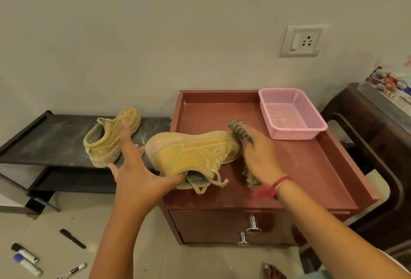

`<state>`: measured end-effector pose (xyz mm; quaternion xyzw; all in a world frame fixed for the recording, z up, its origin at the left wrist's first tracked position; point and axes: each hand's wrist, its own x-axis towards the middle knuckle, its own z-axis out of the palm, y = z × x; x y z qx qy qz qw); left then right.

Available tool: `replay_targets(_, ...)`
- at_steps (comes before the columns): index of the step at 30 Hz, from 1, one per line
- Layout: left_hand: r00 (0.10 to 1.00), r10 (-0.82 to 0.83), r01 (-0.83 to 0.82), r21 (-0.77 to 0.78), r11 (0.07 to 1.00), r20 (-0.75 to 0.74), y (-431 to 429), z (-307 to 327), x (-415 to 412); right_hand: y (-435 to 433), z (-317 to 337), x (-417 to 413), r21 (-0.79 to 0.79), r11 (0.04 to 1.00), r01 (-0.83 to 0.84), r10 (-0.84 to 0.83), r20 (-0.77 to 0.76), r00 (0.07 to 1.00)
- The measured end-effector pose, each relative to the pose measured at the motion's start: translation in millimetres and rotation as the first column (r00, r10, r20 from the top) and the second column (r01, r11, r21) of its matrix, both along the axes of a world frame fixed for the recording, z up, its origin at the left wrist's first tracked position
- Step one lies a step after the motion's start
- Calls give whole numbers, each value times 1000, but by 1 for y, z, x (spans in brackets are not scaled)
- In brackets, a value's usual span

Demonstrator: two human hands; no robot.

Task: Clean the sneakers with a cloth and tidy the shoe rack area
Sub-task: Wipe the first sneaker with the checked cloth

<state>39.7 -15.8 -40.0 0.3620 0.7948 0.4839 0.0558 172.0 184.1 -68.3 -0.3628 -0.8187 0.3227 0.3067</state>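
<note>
**A:** Cloth [240,132] is bunched under your right fingers [255,139], which curl round it. They're slightly blurred, but the grip reads clearly. It's pressed to the toe of the held sneaker [191,151].

**B:** And your left thumb [175,178] hooks the collar while the other fingers spread behind the heel. So your left hand [142,174] grips the shoe on its side, over the edge of the maroon cabinet [300,167], and your right hand [261,158] does the wiping.

**A:** I'd say you're in the middle of that first shoe. Pale dust shows along its seams and sole.

**B:** Further out, the second sneaker [111,138] stands upright on the top shelf of the black shoe rack [55,136]. It looks filmy too, so I'd judge it unwiped.

**A:** You've got grey smears on the shelf itself, and markers [26,256] lie loose on the floor by your left arm. Your pink basket [298,133] sits on the cabinet's far right corner.

**B:** So most of your task is left: finish this shoe, do the other, then tidy up.
</note>
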Motion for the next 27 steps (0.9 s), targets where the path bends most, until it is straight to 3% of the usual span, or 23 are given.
replay_targets(1,1000,-3,3,2,1000,3,1,1,0,-15,7,-6,77,992,-97,97,4,995)
replay_targets(3,1000,-3,3,6,1000,0,2,1,1,-44,9,-16,158,949,-273,249,159,955)
replay_targets(6,999,33,-33,-8,999,3,2,0,2,-46,-2,-17,130,931,-342,306,236,922)
replay_targets(9,1000,30,-30,-24,999,-1,-1,-1,2,-28,-13,-8,20,958,-287,283,108,953)
replay_targets(16,998,35,-33,-35,999,54,-2,2,-1,16,-30,6,-220,975,5,25,131,991)
replay_targets(18,998,29,-27,-37,999,59,-2,2,0,9,-26,5,-178,980,90,-88,20,996)
replay_targets(20,997,18,-16,-31,999,72,-3,1,-1,-6,-23,0,-62,998,12,-16,-61,998)
replay_targets(22,996,9,-6,-40,999,83,-3,1,-1,-15,-32,-4,-2,997,-72,72,12,997)
replay_targets(26,996,23,-18,-52,998,91,-4,-1,-3,10,-38,4,-137,989,62,-25,252,967)
replay_targets(27,995,31,-26,-51,998,92,-3,-1,-3,14,-36,7,-164,982,91,-47,254,966)
